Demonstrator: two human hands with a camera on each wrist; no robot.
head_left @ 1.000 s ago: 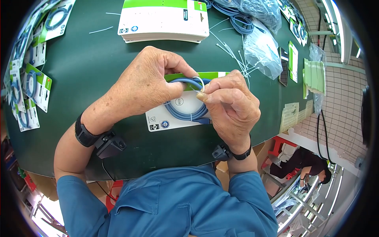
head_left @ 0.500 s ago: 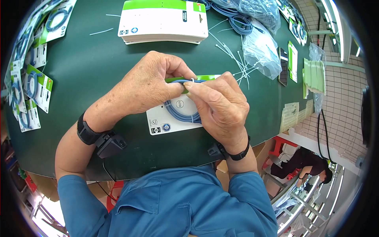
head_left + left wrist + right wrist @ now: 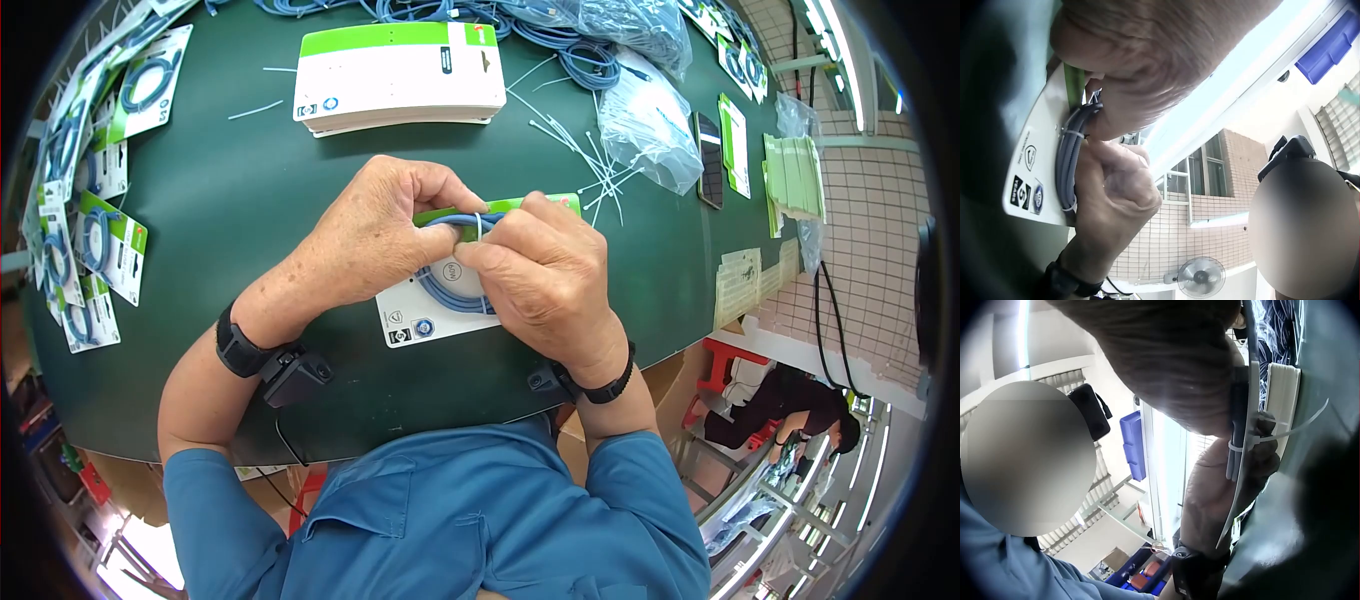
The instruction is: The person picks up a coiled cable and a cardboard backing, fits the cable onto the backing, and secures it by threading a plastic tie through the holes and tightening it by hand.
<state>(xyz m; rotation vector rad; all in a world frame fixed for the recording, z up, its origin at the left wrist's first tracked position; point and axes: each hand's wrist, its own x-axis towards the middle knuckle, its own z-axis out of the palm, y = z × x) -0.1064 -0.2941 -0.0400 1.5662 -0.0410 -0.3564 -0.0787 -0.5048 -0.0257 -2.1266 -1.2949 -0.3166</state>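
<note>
A coiled blue cable [image 3: 452, 290] lies against a white and green printed backing card [image 3: 396, 300] in front of the person. The left hand [image 3: 372, 228] grips the card and coil at their upper left, thumb on the front and other fingers partly hidden behind. At the top of the coil, a white cable tie [image 3: 478, 224] loops round the cable, and the right hand [image 3: 550, 268] pinches it there. Another white tie [image 3: 1235, 446] crosses the coil lower down; a long tie tail [image 3: 1307, 426] sticks out behind the card in the right wrist view.
A stack of backing cards [image 3: 400, 85] stands at the back of the green table [image 3: 230, 180]. Loose cable ties [image 3: 580, 150] and a plastic bag [image 3: 650, 130] lie right of it, with a phone [image 3: 709, 160] beyond. Finished-looking cable cards [image 3: 115, 245] pile up at left.
The right hand has moved left and in over the top of the coil, its fingers closing in on the tie loop. The head view has shifted slightly; the left hand keeps its grip.
</note>
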